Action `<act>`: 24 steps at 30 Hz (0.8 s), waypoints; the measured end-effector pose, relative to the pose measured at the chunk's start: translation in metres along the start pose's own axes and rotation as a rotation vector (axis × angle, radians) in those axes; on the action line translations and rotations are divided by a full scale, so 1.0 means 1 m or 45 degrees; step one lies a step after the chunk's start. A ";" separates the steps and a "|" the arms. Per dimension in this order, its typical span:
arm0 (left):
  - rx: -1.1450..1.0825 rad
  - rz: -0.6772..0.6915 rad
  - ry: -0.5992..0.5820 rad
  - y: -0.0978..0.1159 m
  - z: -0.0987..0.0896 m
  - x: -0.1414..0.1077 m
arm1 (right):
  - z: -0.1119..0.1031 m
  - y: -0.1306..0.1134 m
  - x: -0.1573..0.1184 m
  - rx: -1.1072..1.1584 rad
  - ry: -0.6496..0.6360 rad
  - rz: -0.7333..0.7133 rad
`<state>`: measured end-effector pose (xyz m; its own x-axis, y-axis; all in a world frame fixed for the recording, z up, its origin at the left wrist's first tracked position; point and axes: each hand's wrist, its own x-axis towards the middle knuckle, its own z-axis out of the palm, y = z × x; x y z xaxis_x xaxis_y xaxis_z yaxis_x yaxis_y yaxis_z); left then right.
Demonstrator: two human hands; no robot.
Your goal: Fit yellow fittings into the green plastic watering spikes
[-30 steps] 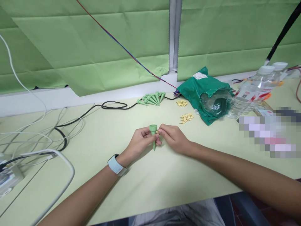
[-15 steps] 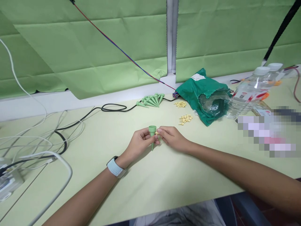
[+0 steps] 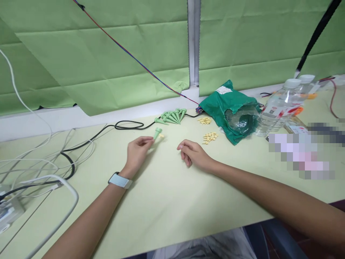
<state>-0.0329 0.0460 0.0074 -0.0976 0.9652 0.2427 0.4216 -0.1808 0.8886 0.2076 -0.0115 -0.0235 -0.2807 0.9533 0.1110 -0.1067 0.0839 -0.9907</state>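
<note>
A green plant watering spike (image 3: 158,131) with a wide, cup-like top is pinched by its lower, narrow end in my left hand (image 3: 138,151). It leans over the table, and a small yellow valve (image 3: 161,135) sticks out from its side. My right hand (image 3: 194,153) hovers to the right with loosely curled, parted fingers and nothing visible in them. Farther back, several more green spikes (image 3: 174,116) lie fanned out together. Two piles of small yellow valves rest right of them: a far pile (image 3: 205,121) and a nearer pile (image 3: 210,137).
A torn green plastic bag (image 3: 215,102) lies behind the piles, with clear water bottles (image 3: 280,104) beside it. A black cable (image 3: 129,125) loops along the back. White cables (image 3: 40,158) and a power strip (image 3: 10,208) occupy the left side.
My left hand has carried the spike left and away from me, tilting it. My right hand has let go of the yellow valve, and the two hands are now apart.
</note>
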 end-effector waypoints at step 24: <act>1.002 0.457 0.114 -0.023 0.024 0.095 | 0.001 -0.002 0.000 -0.113 -0.112 -0.003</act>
<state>-0.0301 0.1465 0.0001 0.1042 0.8503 0.5158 0.9380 -0.2564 0.2331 0.2071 -0.0123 -0.0213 -0.3639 0.9242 0.1162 -0.0238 0.1155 -0.9930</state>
